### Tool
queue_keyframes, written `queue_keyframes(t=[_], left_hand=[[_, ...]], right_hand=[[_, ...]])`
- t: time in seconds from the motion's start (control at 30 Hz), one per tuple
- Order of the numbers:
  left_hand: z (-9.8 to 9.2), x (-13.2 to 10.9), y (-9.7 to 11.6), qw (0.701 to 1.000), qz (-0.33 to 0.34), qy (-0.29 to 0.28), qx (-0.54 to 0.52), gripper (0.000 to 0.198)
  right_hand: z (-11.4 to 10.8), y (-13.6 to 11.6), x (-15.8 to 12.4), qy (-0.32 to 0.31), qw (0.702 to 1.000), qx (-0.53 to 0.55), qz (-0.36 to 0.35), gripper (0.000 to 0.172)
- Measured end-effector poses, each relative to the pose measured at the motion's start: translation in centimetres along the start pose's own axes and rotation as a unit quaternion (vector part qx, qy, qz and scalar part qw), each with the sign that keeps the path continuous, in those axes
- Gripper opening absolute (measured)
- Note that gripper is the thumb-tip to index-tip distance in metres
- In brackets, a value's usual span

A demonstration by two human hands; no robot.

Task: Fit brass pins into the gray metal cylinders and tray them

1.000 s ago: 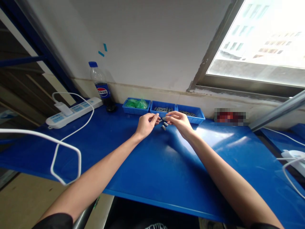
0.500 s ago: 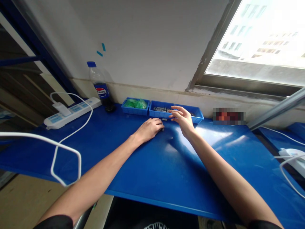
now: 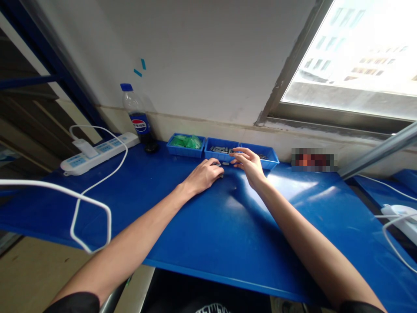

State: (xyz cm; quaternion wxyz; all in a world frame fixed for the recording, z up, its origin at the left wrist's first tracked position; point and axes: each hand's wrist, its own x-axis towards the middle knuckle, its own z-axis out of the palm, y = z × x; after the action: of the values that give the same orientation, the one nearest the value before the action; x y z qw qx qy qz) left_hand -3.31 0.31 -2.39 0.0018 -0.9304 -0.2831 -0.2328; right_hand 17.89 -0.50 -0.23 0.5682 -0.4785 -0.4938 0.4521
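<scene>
My left hand (image 3: 205, 174) rests palm down on the blue table (image 3: 202, 226), fingers curled over small grey metal parts; one part (image 3: 225, 163) shows just past its fingertips. My right hand (image 3: 248, 161) hovers by the front rim of the middle blue tray (image 3: 221, 151), fingers bent and slightly spread, with nothing visible in them. The middle tray holds several grey parts. The right blue tray (image 3: 260, 155) holds dark small parts. The left blue tray (image 3: 186, 144) holds green bags.
A cola bottle (image 3: 138, 118) stands at the back left beside a white power strip (image 3: 99, 152), whose white cable (image 3: 78, 204) loops over the table's left side. More white cable and a white device (image 3: 402, 217) lie at the right. A window is above right.
Both hands were pinching small parts together above the table. The left hand has dropped flat onto the table over the parts, and the right hand has opened and moved towards the trays.
</scene>
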Motion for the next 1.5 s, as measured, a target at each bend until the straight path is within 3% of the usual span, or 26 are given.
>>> queue_keyframes(t=[0.2, 0.5, 0.63, 0.77, 0.83, 0.93, 1.0, 1.23, 1.37, 1.5], left_hand=[[0.2, 0.1, 0.0, 0.999, 0.018, -0.009, 0.042, 0.027], [0.3, 0.2, 0.2, 0.999, 0.006, -0.018, 0.043, 0.020], [0.2, 0.3, 0.4, 0.998, -0.025, 0.043, -0.044, 0.014], [-0.2, 0.4, 0.5, 0.970, -0.109, 0.134, -0.174, 0.011], [-0.5, 0.4, 0.6, 0.951, -0.138, 0.174, -0.215, 0.014], [-0.7, 0.4, 0.7, 0.928, -0.170, 0.212, -0.255, 0.019], [-0.7, 0.4, 0.8, 0.918, -0.183, 0.216, -0.278, 0.024], [-0.1, 0.3, 0.9, 0.904, -0.179, 0.211, -0.326, 0.025], [-0.3, 0.3, 0.8, 0.915, -0.180, 0.195, -0.305, 0.022], [-0.5, 0.1, 0.2, 0.965, -0.143, 0.138, -0.171, 0.017]], right_hand=[[0.1, 0.0, -0.2, -0.006, 1.000, 0.005, 0.003, 0.034], [0.2, 0.3, -0.2, -0.009, 1.000, -0.004, 0.009, 0.034], [0.1, 0.2, -0.1, -0.006, 1.000, -0.010, 0.005, 0.033], [0.0, 0.3, 0.0, -0.003, 1.000, -0.010, 0.003, 0.033], [-0.1, 0.3, 0.0, -0.025, 0.999, -0.028, 0.006, 0.033], [-0.1, 0.1, -0.2, -0.107, 0.992, -0.066, 0.021, 0.037], [0.0, 0.1, -0.4, -0.147, 0.987, -0.065, 0.022, 0.040], [0.0, 0.0, -0.7, -0.191, 0.980, -0.032, 0.036, 0.044], [0.0, 0.2, -0.6, -0.189, 0.981, -0.012, 0.031, 0.041], [0.1, 0.3, -0.1, -0.078, 0.997, 0.029, -0.005, 0.040]])
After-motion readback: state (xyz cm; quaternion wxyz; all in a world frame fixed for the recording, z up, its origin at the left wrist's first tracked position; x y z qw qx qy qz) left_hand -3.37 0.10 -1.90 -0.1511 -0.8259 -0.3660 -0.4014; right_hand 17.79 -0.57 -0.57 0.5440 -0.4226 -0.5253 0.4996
